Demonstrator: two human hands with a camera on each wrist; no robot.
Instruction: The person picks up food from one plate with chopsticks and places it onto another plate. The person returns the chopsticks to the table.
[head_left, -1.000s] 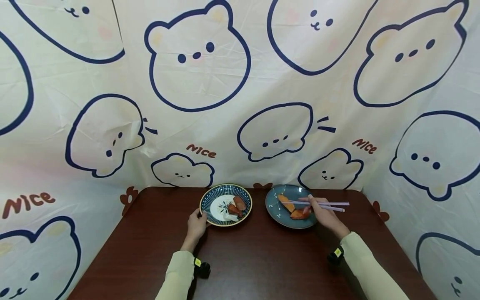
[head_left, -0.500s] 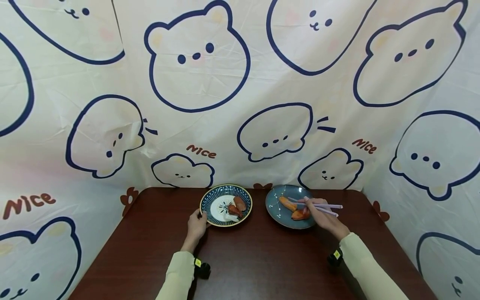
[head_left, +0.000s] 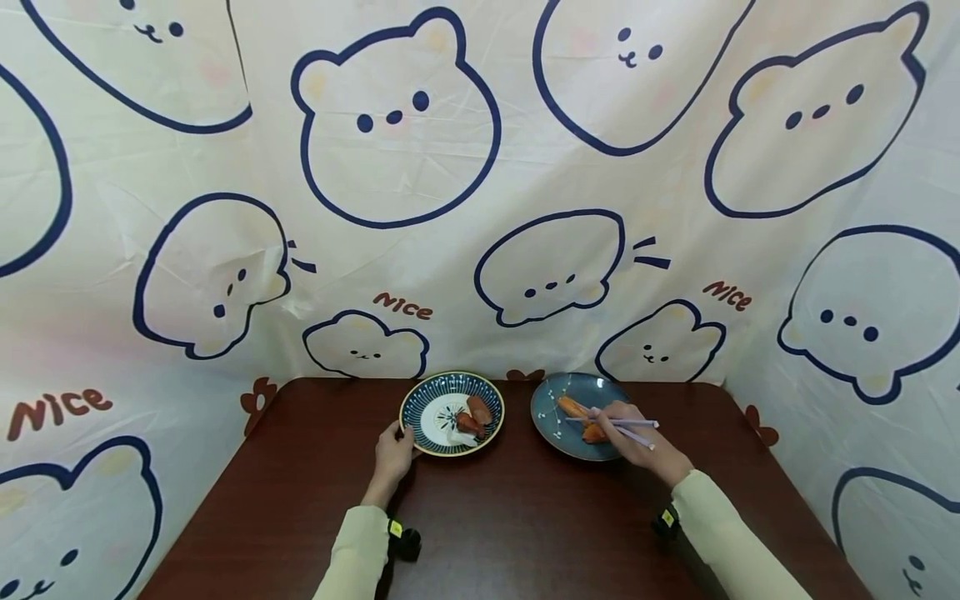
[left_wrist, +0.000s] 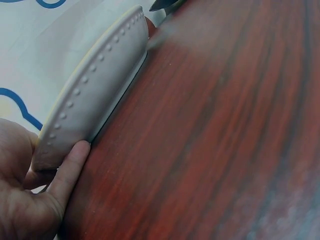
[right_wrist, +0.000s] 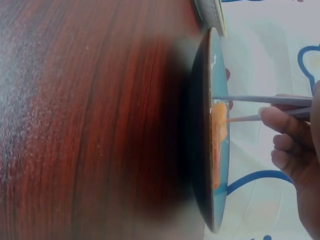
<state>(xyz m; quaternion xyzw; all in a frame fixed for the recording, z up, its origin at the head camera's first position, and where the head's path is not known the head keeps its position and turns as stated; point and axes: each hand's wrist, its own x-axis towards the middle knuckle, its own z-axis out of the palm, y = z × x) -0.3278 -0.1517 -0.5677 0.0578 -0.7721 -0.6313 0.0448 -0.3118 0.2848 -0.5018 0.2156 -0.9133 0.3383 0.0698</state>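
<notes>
In the head view, my left hand holds the near left rim of a patterned plate with a yellow edge. Two reddish-brown food pieces and a whitish piece lie on it. My right hand grips a pair of pale purple chopsticks over a blue-grey plate. Their tips are down at orange food pieces on that plate. The right wrist view has the chopsticks at the orange food; whether they pinch it I cannot tell.
Both plates stand near the far edge of a dark brown wooden table, a small gap between them. Behind and at the sides hangs a pale cloth with bear drawings. Each wrist carries a small black camera.
My right hand has shifted a little left, and the chopsticks have moved left and down over the orange food, changing their angle. My left hand stays on the patterned plate.
</notes>
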